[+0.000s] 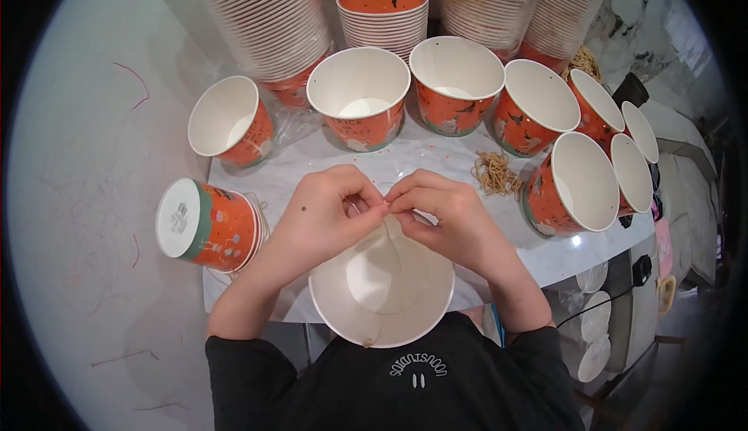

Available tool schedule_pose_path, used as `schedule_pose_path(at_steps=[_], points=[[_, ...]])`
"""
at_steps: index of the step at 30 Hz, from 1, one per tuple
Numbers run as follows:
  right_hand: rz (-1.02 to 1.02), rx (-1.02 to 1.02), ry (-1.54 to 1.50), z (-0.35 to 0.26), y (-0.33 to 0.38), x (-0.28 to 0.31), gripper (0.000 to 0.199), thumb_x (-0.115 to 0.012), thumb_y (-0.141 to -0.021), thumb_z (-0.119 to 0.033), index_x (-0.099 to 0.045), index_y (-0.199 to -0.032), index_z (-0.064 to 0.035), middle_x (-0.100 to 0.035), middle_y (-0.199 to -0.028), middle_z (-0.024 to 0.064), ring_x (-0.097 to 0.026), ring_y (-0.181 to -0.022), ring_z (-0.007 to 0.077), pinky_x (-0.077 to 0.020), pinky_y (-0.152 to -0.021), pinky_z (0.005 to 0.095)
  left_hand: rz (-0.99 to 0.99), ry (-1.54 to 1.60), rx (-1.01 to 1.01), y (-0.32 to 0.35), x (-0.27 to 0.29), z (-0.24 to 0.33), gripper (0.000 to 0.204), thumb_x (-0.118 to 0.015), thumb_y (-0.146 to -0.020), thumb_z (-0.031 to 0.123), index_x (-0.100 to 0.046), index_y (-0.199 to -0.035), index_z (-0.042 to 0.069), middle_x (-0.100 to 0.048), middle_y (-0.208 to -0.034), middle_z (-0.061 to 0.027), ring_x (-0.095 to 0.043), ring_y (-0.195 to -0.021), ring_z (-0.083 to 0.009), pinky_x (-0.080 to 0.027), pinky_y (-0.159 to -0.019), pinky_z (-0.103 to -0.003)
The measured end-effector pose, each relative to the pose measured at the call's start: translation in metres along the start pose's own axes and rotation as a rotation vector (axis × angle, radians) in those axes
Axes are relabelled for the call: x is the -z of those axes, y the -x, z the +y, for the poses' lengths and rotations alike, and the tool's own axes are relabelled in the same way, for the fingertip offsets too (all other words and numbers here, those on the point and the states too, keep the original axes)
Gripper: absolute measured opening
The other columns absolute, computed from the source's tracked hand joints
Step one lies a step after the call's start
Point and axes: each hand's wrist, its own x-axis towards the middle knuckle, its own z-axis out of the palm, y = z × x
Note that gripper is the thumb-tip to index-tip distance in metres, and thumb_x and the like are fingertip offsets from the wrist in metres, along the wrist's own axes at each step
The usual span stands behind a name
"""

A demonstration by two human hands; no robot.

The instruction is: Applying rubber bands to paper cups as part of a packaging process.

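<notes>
A white-lined paper bucket (425,294) stands close against my body with its mouth facing up. Across its inside runs a thin tan string (396,250), with a small knot (368,343) at the near rim. At the far rim my left hand (323,213) is closed in a pinch on the string. Opposite it, fingertips touching the left's, my right hand (444,213) pinches at the same spot. The exact string end is hidden between the fingers. Beyond my right hand lies a tangled bunch of tan strings (496,174).
Orange paper buckets (358,84) stand in an arc on the marble table (273,263). Tall stacks of nested buckets (253,22) rise behind. A nested set (214,228) lies on its side at left, next to the wall. White discs (596,318) sit below at right.
</notes>
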Motion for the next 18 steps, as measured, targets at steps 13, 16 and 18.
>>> schedule_pose_path(at_steps=[13, 16, 18], points=[[-0.03, -0.069, -0.173, -0.006, 0.0, -0.004, 0.017, -0.076, -0.081, -0.002, -0.073, -0.096, -0.0089, -0.072, -0.087, -0.0001, -0.065, -0.08, 0.0128, -0.0495, -0.067, 0.0279, -0.061, 0.542, 0.189, 0.01, 0.003, -0.014, 0.009, -0.068, -0.095, 0.011, -0.064, -0.096, 0.003, -0.059, -0.074, 0.0068, -0.048, -0.063, 0.0006, -0.037, -0.058, -0.02], [-0.046, -0.444, -0.454, -0.009, 0.002, -0.003, 0.013, -0.075, -0.086, -0.005, -0.074, -0.099, -0.0074, -0.074, -0.087, -0.0031, -0.06, -0.074, 0.001, -0.044, -0.061, 0.0204, -0.065, 0.233, 0.181, 0.015, 0.012, -0.002, 0.008, -0.07, -0.093, 0.011, -0.067, -0.093, 0.003, -0.054, -0.068, 0.0049, -0.046, -0.061, -0.0009, -0.038, -0.056, -0.023], [0.013, -0.49, -0.587, -0.004, 0.003, -0.009, 0.011, -0.075, -0.088, -0.006, -0.074, -0.099, -0.0067, -0.074, -0.087, -0.004, -0.057, -0.073, -0.0016, -0.0418, -0.058, 0.019, -0.043, 0.038, 0.16, 0.017, 0.011, 0.006, 0.006, -0.076, -0.087, 0.007, -0.072, -0.09, 0.003, -0.05, -0.066, 0.0075, -0.04, -0.062, -0.0013, -0.034, -0.056, -0.023]])
